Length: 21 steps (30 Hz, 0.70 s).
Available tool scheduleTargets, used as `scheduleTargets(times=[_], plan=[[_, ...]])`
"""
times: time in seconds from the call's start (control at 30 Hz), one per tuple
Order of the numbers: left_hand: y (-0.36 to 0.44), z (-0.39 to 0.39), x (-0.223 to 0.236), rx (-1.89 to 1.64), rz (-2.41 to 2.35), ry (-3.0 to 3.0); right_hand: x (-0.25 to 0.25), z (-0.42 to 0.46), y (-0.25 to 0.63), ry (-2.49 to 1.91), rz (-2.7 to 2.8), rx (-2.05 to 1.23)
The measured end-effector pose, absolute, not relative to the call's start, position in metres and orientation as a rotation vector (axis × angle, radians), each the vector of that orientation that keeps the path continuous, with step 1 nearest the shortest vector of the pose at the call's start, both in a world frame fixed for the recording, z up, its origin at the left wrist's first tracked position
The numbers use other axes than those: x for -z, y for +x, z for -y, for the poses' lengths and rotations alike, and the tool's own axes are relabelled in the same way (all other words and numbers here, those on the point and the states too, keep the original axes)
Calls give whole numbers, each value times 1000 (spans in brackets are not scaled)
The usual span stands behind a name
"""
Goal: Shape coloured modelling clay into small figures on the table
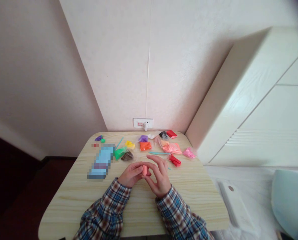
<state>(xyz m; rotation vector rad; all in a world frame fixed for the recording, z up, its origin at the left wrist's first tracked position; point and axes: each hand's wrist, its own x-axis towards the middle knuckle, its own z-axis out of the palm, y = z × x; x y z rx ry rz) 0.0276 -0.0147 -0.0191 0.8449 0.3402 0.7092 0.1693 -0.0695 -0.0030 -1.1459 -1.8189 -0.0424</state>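
A small lump of salmon-pink modelling clay (144,170) is held between my two hands above the middle of the table. My left hand (131,174) pinches it from the left with thumb and fingers. From the right, my right hand (160,176) touches it with thumb and index finger, while its other fingers are raised. Just beyond my hands lie a bag of dark brown clay (127,156), a bag of green clay (120,153) and a bag of red clay (175,160). A thin blue modelling tool (159,153) lies behind my right hand.
On the wooden table (73,200), bags of orange clay (145,146), yellow clay (130,144) and pink clay (189,153) lie toward the back. A blurred blue rectangle (102,161) lies left. Behind are a wall socket (143,123) with a plug; right, a white cabinet (239,100).
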Motion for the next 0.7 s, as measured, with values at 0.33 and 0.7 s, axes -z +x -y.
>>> scheduleTargets(times=[0.33, 0.7], plan=[[26, 15, 20, -751, -396, 865, 9, 68, 169, -1142, 1834, 47], [24, 13, 24, -750, -424, 862, 8, 67, 170, -1124, 1839, 65]])
